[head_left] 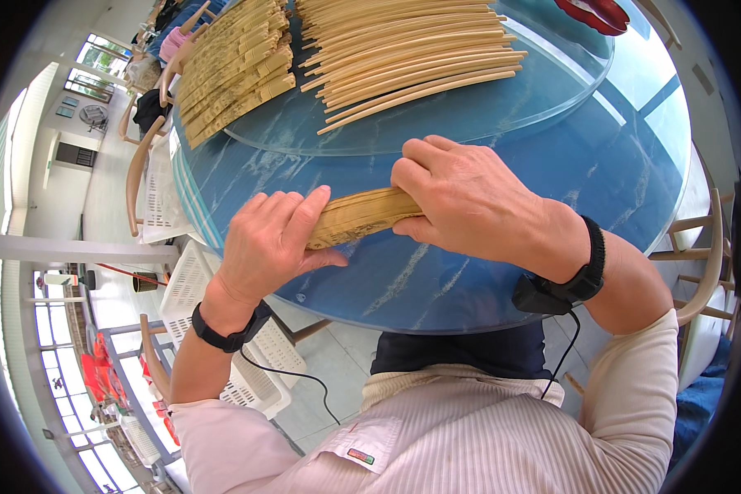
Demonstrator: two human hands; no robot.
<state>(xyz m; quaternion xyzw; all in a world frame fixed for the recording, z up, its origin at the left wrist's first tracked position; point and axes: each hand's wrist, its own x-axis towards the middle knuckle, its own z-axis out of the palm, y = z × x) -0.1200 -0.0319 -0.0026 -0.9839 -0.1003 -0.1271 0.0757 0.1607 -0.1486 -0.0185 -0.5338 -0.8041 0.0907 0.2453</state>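
Both my hands hold one short, slightly bowed yellow piece with dark speckles along its lower side (362, 216); it looks like split bamboo or a tight stack of strips. My left hand (272, 235) is closed round its left end, thumb below. At the other end, my right hand (461, 198) grips it between thumb and curled fingers. The piece is level above the near part of a blue marbled table (412, 288). Beyond my left hand lies a pile of similar flat, speckled yellow strips (239, 74). Right of it are many thin, pale round sticks (412, 58), side by side.
Both piles rest on a round glass turntable (543, 90). A red scalloped dish (597, 15) stands at its far right. White slatted plastic baskets (193, 284) are left of the table. Wooden chairs (704, 255) surround it. Black cords (305, 377) hang from my wristbands.
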